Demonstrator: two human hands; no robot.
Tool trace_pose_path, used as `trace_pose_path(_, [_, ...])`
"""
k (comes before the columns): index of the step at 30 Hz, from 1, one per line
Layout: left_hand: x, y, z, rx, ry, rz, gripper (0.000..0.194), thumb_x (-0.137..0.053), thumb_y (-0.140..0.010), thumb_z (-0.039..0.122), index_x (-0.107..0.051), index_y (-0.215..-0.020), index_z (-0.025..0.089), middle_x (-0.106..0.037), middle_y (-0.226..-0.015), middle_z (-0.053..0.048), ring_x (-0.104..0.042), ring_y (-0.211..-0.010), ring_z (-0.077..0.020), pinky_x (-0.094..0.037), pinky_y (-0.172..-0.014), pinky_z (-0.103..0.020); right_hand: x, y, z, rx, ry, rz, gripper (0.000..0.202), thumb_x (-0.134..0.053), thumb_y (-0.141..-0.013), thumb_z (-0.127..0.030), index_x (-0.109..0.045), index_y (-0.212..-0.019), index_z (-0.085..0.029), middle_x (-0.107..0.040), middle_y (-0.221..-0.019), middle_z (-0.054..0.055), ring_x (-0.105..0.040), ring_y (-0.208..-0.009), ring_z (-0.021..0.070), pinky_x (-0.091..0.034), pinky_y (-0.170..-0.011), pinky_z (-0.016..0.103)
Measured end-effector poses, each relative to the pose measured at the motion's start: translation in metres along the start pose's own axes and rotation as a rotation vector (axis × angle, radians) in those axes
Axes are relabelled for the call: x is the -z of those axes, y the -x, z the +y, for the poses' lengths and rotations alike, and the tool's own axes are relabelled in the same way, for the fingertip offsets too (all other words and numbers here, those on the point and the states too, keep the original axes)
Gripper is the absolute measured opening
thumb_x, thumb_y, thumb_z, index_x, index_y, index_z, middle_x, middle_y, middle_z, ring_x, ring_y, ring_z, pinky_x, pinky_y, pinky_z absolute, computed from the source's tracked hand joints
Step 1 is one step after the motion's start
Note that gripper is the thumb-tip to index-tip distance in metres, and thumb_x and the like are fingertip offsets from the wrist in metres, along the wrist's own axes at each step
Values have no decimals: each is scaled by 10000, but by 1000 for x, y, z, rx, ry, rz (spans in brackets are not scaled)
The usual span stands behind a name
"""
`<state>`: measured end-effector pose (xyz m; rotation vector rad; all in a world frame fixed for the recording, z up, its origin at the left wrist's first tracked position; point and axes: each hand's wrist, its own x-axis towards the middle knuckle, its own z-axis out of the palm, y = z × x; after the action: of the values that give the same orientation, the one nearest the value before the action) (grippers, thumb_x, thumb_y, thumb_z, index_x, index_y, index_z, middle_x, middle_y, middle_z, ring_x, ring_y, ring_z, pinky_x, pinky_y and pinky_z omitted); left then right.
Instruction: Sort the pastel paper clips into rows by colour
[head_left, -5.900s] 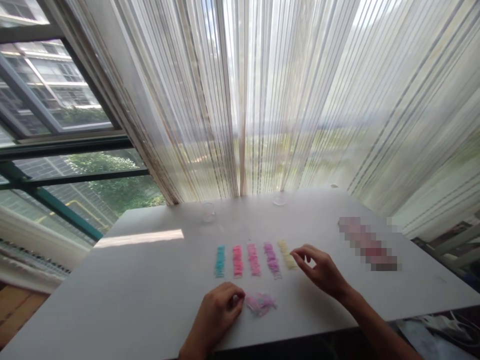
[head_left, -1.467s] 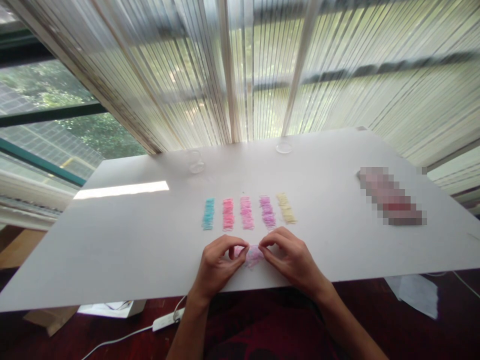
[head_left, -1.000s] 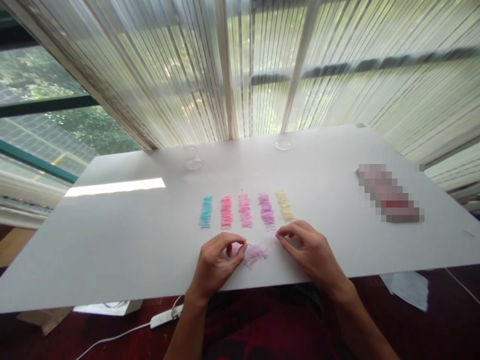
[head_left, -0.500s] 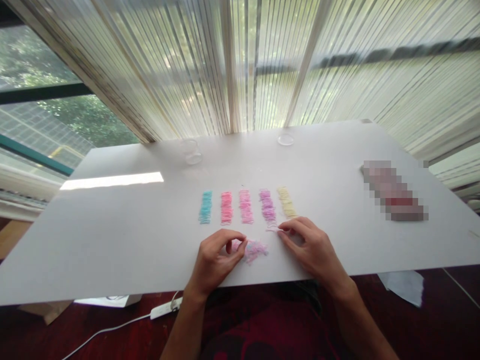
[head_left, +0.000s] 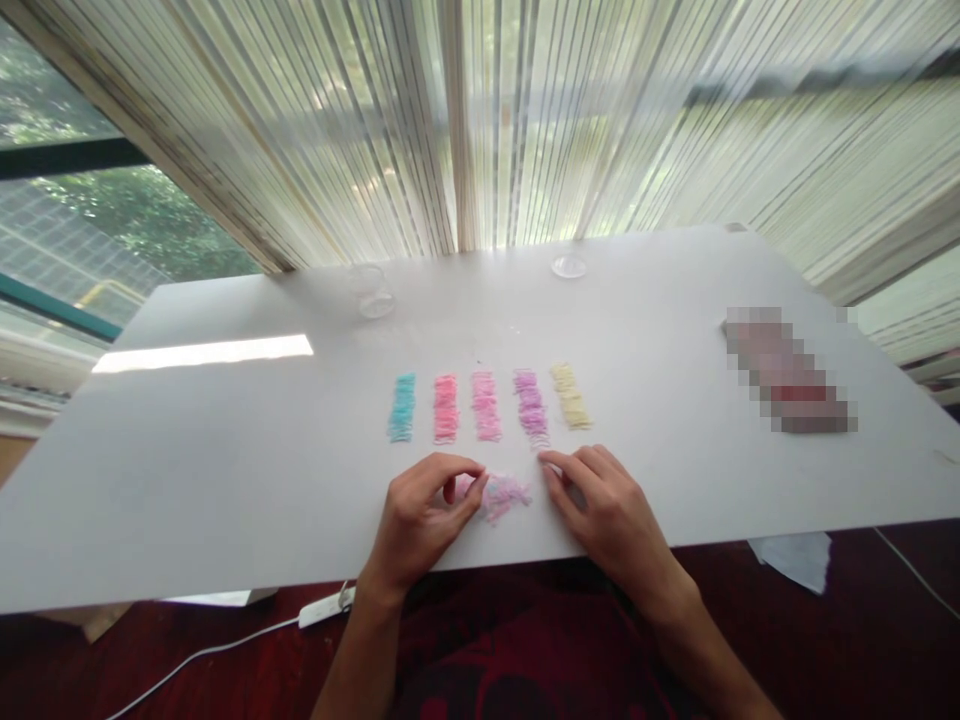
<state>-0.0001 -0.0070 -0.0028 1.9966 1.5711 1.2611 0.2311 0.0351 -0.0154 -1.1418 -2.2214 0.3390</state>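
Thin, loop-like pastel pieces lie in upright columns on the white table: teal (head_left: 402,408), coral (head_left: 445,410), pink (head_left: 486,407), purple (head_left: 532,405) and yellow (head_left: 571,397). Below them is a loose pile of mixed, mostly pink and lilac pieces (head_left: 504,497). My left hand (head_left: 431,515) is at the pile's left side, thumb and forefinger pinched together; whatever is between the tips is too small to make out. My right hand (head_left: 604,505) is just below the purple column, forefinger by its lowest loops. Its thumb and forefinger are slightly apart, with no piece visible between them.
Clear round dishes or lids (head_left: 376,304) stand at the back left, and another clear round one (head_left: 568,267) at the back middle. A blurred-out flat object (head_left: 791,375) lies on the right. Striped curtains (head_left: 420,130) hang behind the table (head_left: 225,470). A power strip (head_left: 326,608) is below.
My right hand has shifted slightly left and let go of a purple loop at the column's lower end. My left hand keeps its pinch. The whole view has shifted a little.
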Motion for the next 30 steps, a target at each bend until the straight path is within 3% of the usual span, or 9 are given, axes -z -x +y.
trace_pose_path(7, [2, 2, 2, -18, -2, 23, 91, -736, -916, 142, -698, -967, 208, -725, -840, 19, -583, -626, -88, -524, -658, -211, -2, -3, 0, -32, -22, 7, 224, -544, -1035, -203, -706, -1191, -212, -621, -807, 53, -597, -789, 250, -510, -750, 390])
trace_pose_path(17, [23, 18, 6, -7, -64, 51, 113, -725, -932, 126, -690, -988, 218, -711, -849, 29, -586, -639, -83, -518, -668, -212, 1, -3, 0, -18, -3, 14, 196, -526, -1055, -223, -694, -1130, -156, -626, -823, 49, -613, -799, 235, -511, -764, 381])
trace_pose_path(30, [22, 26, 3, 37, -59, 43, 90, -715, -944, 151, -691, -987, 227, -714, -849, 39, -592, -642, -82, -511, -663, -207, -1, -7, 0, -5, 12, 29, 212, -523, -1061, -239, -681, -1184, -169, -614, -802, 35, -612, -781, 231, -503, -750, 376])
